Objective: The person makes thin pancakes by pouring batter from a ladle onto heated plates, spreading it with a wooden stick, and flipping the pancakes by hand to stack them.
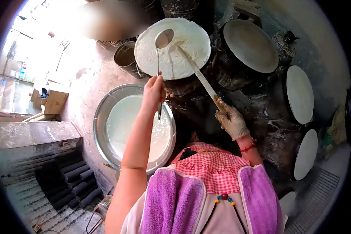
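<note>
White batter (144, 52) coats the far griddle (208, 58); I see the left hand (155, 91) gripping a ladle (165, 38) over it, the right hand (231, 120) a paddle (199, 73); pressing too hard could tear it.

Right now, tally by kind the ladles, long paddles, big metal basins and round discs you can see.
Ladle, in the left hand: 1
Long paddle, in the right hand: 1
Big metal basin: 1
White-coated disc: 1
Other round discs, the lowest partly hidden: 4
Total: 8
</note>
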